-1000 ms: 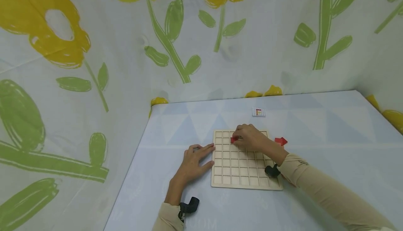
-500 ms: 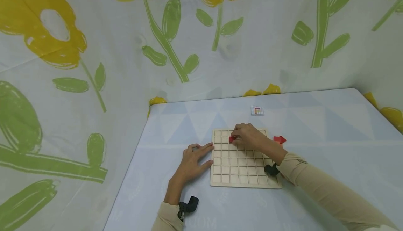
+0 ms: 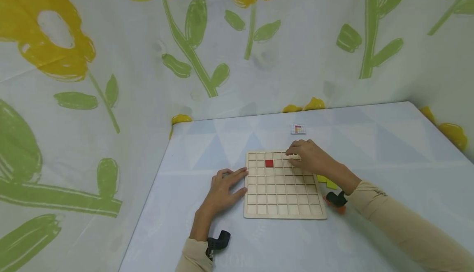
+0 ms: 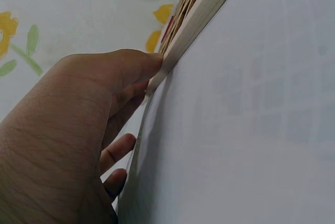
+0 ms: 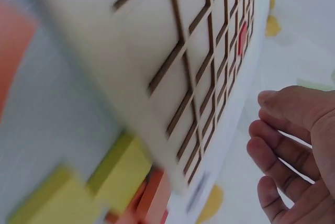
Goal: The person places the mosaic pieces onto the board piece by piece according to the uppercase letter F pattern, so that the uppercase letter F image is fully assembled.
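Observation:
A pale wooden grid board lies flat on the table. One red square tile sits in a cell near its far side. My left hand touches the board's left edge with thumb and fingertips, fingers fairly straight; the left wrist view shows the thumb against that edge. Above the far right part of the board is my right hand. In the right wrist view this hand has loosely bent fingers, nothing between them, and stands apart from the tile.
Yellow pieces and orange pieces lie beside the board's right edge, partly behind the right wrist. A small card with a coloured grid pattern lies beyond the board. Flower-printed cloth rises behind the table.
My right hand has let go of the red square tile and moved right, leaving the tile in its cell. The left hand stays at the board's edge. The head view has shifted slightly.

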`<state>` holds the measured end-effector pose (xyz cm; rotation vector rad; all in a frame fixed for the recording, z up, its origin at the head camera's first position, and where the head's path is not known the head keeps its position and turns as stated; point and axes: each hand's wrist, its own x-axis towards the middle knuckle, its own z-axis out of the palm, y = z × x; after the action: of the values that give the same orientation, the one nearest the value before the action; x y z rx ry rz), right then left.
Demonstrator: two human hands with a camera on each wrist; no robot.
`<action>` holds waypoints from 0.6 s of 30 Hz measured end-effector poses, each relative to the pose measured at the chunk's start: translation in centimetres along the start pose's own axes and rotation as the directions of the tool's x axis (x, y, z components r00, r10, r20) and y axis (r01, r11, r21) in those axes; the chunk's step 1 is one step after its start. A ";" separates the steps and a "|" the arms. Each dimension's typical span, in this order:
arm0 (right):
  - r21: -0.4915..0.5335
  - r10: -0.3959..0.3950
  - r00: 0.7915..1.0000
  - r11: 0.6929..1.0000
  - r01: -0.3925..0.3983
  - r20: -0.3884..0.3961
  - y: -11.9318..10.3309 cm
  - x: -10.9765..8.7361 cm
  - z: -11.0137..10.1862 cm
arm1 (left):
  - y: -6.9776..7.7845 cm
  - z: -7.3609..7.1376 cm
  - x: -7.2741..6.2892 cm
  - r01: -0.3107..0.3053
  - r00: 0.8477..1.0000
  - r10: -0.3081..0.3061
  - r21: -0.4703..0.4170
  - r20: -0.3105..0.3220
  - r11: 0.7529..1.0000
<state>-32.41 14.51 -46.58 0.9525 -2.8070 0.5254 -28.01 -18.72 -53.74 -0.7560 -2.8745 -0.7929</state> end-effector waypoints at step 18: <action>-0.045 0.146 0.989 0.988 -0.146 -0.005 4.8 -5.3 -2.1 | 0.3 -0.2 0.0 0.016 1.000 -0.016 -0.015 0.006 1.000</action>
<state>-31.17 21.84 -47.21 0.7414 -2.8886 0.4768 -27.90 -18.60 -53.48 -0.7387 -2.8873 -0.8160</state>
